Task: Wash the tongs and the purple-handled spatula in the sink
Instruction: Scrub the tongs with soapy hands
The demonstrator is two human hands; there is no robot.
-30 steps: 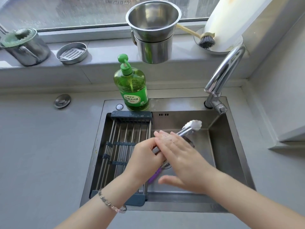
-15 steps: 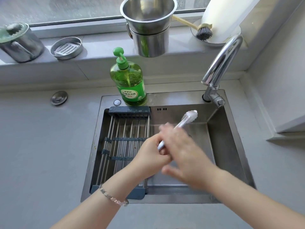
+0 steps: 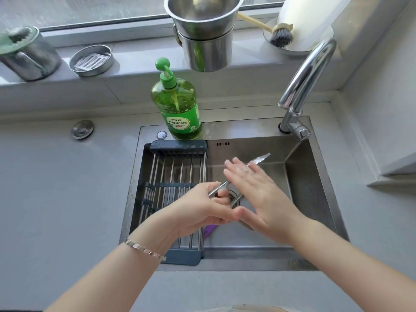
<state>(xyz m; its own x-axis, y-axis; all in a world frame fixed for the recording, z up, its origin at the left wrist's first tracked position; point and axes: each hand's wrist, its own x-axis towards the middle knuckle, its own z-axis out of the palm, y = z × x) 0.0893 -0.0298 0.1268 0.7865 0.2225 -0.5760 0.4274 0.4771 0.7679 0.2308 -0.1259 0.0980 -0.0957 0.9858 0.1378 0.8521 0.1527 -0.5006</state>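
Over the sink (image 3: 315, 199) now: the left hand (image 3: 202, 206) has its fingers curled round the handle end of the tongs (image 3: 258, 159), holding them out above the drain with the tips aimed at the back wall. The right hand (image 3: 258, 194) lies flat across the arms, fingers straight, gripping nothing, just rubbing. The purple-handled spatula (image 3: 210, 229) lies down in the basin beside the drying rack (image 3: 173, 194), only its purple end peeking out under the left hand. The danger as I see it: wet metal and a one-handed hold, so a hard rub could knock the tongs loose to clatter onto the spatula, or the sprung arms could nip a finger. The count: one pair of tongs, one spatula, one dish-soap bottle (image 3: 177, 109), one faucet (image 3: 308, 79), two stacked steel pots (image 3: 202, 30).
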